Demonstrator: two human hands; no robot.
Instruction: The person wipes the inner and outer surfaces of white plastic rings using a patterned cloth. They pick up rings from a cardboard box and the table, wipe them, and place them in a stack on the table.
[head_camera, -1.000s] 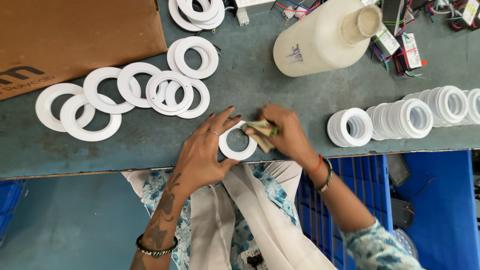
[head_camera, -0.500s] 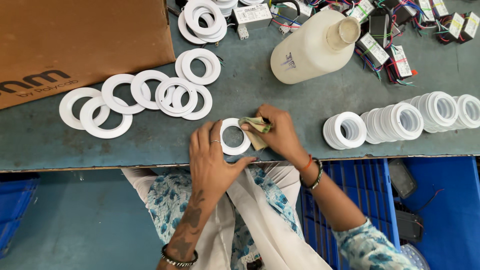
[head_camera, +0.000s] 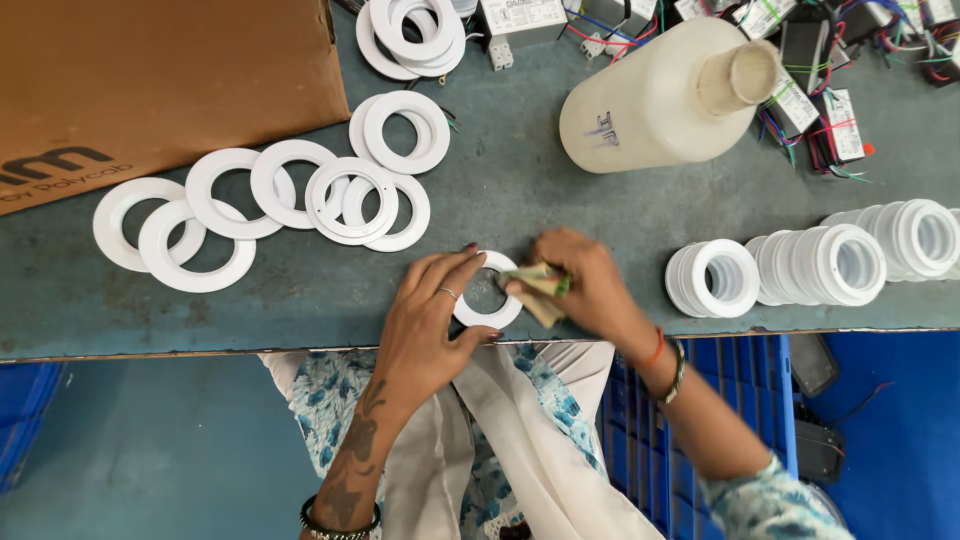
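Assembly workshop, worn workbench (head_camera: 300, 290), rows of white plastic rings (head_camera: 290, 190), wired driver units (head_camera: 830, 120)

Counts: 1 white bottle (head_camera: 660, 100), 1 cardboard box (head_camera: 150, 80), 7 loose flat rings (head_camera: 230, 195) left, 1 ring (head_camera: 488, 312) under hands.

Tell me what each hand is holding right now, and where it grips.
Left hand pins the white ring by its left rim; right hand pinches a folded cloth against the ring's right edge.
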